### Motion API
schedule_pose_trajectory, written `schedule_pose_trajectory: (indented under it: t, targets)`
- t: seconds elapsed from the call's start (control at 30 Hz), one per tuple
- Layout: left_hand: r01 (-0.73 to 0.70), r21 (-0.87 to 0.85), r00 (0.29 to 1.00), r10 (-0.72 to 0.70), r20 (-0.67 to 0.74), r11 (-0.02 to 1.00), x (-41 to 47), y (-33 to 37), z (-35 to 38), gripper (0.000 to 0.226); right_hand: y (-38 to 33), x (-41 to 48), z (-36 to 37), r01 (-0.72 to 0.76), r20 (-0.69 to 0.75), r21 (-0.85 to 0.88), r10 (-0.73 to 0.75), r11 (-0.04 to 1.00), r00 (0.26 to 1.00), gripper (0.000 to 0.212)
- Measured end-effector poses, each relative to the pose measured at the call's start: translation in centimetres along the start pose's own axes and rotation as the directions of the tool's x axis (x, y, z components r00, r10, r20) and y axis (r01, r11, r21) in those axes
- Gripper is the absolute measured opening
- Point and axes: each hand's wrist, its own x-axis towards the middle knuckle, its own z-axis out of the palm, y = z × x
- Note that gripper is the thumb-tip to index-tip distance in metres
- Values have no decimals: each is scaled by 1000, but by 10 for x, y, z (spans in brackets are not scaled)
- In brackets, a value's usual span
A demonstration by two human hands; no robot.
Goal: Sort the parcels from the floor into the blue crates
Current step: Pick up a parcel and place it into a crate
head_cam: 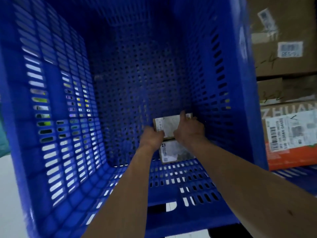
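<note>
Parcel (169, 125) deep in crate (120, 66)
Your left hand (151, 137) and right hand (189, 129) both grip it by the crate's right wall.

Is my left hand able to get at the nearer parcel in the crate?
Probably yes: the nearer parcel lies bare just beside the left hand, though that hand grips the farther parcel and must release first.

At the right edge we see three cardboard boxes stacked. The top box (283, 23) carries two white printed labels and dark handwriting, too blurred to read. Under it sits a plainer brown box (288, 90) with scrawled marks. The lowest box (291, 158) has an orange band, the letters ZHUAN and a white barcode label (291, 131). Far left, a teal shape (2, 131) lies above pale floor (10, 186).
</note>
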Motion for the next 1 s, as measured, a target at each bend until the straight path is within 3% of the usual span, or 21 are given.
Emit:
schedule_pose_trajectory:
  t: [0.07, 0.2, 0.4, 0.53, 0.63, 0.83, 0.9, 1.0]
  targets:
    - [-1, 55, 1000, 1, -9, 999, 5, -5, -1, 43, -3, 6, 0, 42, -5, -111, -43, 993, 999, 78]
    - [59, 30, 998, -60, 25, 998, 0, -2, -5, 20, -3, 11, -5, 82, 5, -206, -82, 975, 997, 75]
    - [136, -90, 991, -134, 20, 987, -35, 18, -11, 19, -5, -30, -32, 43, 35, -42, -42, 998, 999, 94]
    - [180, 9, 983, -180, -36, 984, -84, 38, -23, 15, 5, -88, -72, 234, 62, 16, -235, 972, 970, 76]
    - [164, 79, 987, -163, -14, 983, -136, 61, -38, 27, 22, -140, -115, 341, 62, 166, -355, 925, 933, 59]
    - [37, 166, 994, -19, -112, 985, -243, 104, -70, 25, 67, -228, -195, 353, 5, 341, -377, 872, 926, 58]
    - [26, 167, 992, -6, -122, 986, -275, 108, -74, 6, 84, -251, -212, 345, -24, 364, -362, 865, 932, 59]
    - [-28, 141, 988, 49, -147, 990, -318, 122, -76, 35, 110, -281, -231, 361, -71, 410, -365, 838, 928, 52]
